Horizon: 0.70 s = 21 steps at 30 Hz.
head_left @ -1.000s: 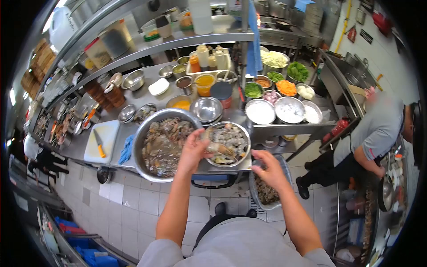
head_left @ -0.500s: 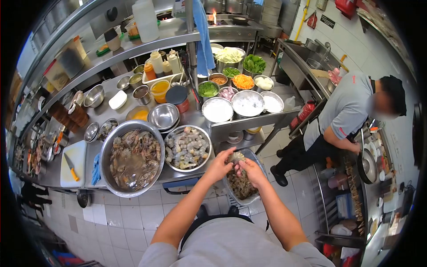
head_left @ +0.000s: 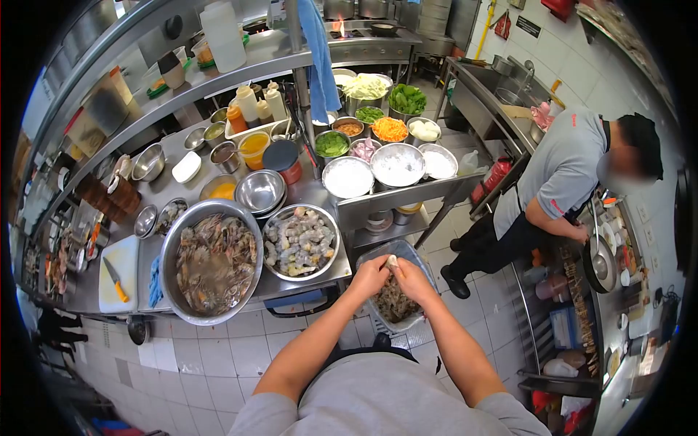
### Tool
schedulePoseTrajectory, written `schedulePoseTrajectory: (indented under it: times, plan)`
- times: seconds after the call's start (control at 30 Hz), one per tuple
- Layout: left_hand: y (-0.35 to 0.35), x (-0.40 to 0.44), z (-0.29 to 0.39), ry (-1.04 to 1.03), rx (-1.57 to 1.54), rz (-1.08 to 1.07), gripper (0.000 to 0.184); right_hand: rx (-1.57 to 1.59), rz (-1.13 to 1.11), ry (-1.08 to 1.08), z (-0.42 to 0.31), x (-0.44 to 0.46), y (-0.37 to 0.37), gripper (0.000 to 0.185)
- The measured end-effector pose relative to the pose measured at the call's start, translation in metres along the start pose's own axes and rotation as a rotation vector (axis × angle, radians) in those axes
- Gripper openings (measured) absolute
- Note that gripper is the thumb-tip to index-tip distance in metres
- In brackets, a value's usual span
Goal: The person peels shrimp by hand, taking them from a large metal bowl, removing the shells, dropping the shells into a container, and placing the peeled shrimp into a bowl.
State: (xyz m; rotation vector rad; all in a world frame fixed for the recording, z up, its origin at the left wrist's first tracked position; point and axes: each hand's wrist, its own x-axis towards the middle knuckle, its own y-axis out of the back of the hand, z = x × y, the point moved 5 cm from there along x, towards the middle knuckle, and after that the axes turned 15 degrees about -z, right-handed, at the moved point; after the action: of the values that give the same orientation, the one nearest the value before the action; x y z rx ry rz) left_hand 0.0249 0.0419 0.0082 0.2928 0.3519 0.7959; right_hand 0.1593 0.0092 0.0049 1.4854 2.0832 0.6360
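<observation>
My left hand (head_left: 371,275) and my right hand (head_left: 412,280) meet over a grey plastic tub (head_left: 371,314). Both hands are closed, with their fingers pinching a pale shrimp (head_left: 392,261) between them. Brownish shrimp shells (head_left: 396,301) lie in the tub below. On the steel counter to the left stands a metal bowl of peeled shrimp (head_left: 300,240). Beside it sits a larger steel basin of whole shrimp (head_left: 211,254) in murky liquid. My fingers cover part of the shrimp I hold.
A knife (head_left: 116,280) lies on a white cutting board (head_left: 120,254) beside blue gloves (head_left: 155,282). Bowls of white powder (head_left: 347,178) and cut vegetables (head_left: 390,129) stand ahead. At right, a co-worker (head_left: 549,174) holds a pan (head_left: 600,265).
My hands have drawn closer together around the shrimp, which sits higher at the fingertips. The view has shifted slightly, and the co-worker stays at the right-hand counter.
</observation>
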Motion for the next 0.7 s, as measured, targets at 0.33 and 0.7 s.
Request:
schedulePoseTrajectory:
  times: [0.33,0.7]
  plan:
    - [-0.016,-0.005,0.005,-0.121,0.147,0.096,0.051,-0.045,0.009,-0.107,0.008,0.003,-0.008,0.028]
    - [-0.003,-0.013,0.005,0.015,-0.365,-0.347,0.044,-0.051,0.027,-0.116,0.005,-0.003,0.003,0.023]
